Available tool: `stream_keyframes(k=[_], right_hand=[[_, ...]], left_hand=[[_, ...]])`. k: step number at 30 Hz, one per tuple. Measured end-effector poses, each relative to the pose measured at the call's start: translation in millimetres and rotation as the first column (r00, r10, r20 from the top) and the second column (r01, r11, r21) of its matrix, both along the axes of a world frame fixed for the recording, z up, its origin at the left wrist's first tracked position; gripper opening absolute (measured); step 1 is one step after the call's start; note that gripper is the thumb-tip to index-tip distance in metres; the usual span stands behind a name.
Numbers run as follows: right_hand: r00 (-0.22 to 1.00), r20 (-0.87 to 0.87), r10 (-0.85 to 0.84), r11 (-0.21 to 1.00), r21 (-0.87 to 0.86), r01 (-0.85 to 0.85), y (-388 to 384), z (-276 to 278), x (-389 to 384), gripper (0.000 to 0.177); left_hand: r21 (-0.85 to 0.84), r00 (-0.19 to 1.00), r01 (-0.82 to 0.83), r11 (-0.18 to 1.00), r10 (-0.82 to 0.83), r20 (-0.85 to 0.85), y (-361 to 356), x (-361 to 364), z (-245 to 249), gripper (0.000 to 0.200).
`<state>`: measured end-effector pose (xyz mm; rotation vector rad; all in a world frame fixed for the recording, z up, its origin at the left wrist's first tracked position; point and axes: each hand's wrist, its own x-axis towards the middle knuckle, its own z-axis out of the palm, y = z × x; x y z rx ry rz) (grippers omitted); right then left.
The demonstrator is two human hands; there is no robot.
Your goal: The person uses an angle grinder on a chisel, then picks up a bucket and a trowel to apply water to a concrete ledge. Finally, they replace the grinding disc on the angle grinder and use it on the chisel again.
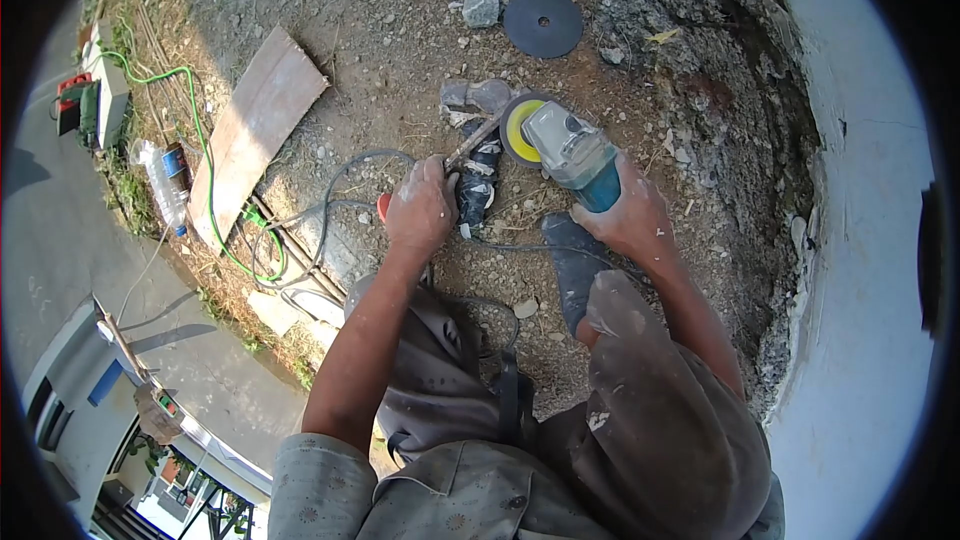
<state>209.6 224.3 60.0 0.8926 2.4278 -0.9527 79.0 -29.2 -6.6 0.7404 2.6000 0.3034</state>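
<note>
My left hand (422, 205) is closed around a thin chisel-like bar (470, 144), with a red end showing beside the fist. The bar's far tip meets the edge of the grinder's disc. In my right hand (632, 215) is an angle grinder (574, 154) with a teal body, a grey head and a yellow-centred disc (522, 128). Just beyond the bar lies a dusty grey block shaped like a hammer head (476, 96). A dark shoe (478, 180) stands below the bar, and the other shoe (574, 262) is under the grinder.
A loose black disc (540, 38) lies on the gravel beside a pale stone (481, 2). To the left are a wooden board (262, 125), a green cord (205, 145), a grey cable (326, 202) and a plastic bottle (165, 180). A white wall (865, 170) rises on the right.
</note>
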Motion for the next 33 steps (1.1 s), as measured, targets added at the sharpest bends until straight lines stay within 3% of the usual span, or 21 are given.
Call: stream_keyframes(k=[21, 24, 27, 30, 33], right_hand=[[0.998, 0.05, -0.034, 0.999, 0.015, 0.033, -1, -4, 7, 0.092], [0.996, 0.052, -0.07, 0.996, -0.052, 0.073, 0, -4, 1, 0.093], [0.999, -0.01, -0.052, 0.998, 0.03, 0.052, -3, -7, 9, 0.083], [0.998, 0.045, -0.053, 0.998, -0.023, 0.054, -2, -7, 15, 0.081], [0.998, -0.028, -0.05, 0.999, 0.013, 0.05, -6, -11, 16, 0.079]], left_hand=[[-0.023, 0.996, 0.004, 1.0, -0.002, 0.091, 0, -7, 8, 0.024], [-0.054, 0.994, 0.012, 0.998, -0.006, 0.105, 1, -8, 7, 0.025], [-0.02, 0.995, 0.02, 1.0, -0.018, 0.094, -1, -9, 8, 0.025], [-0.029, 0.993, 0.017, 0.999, -0.013, 0.121, -1, -10, 9, 0.026], [-0.079, 0.99, 0.022, 0.997, -0.011, 0.139, 0, -10, 7, 0.026]])
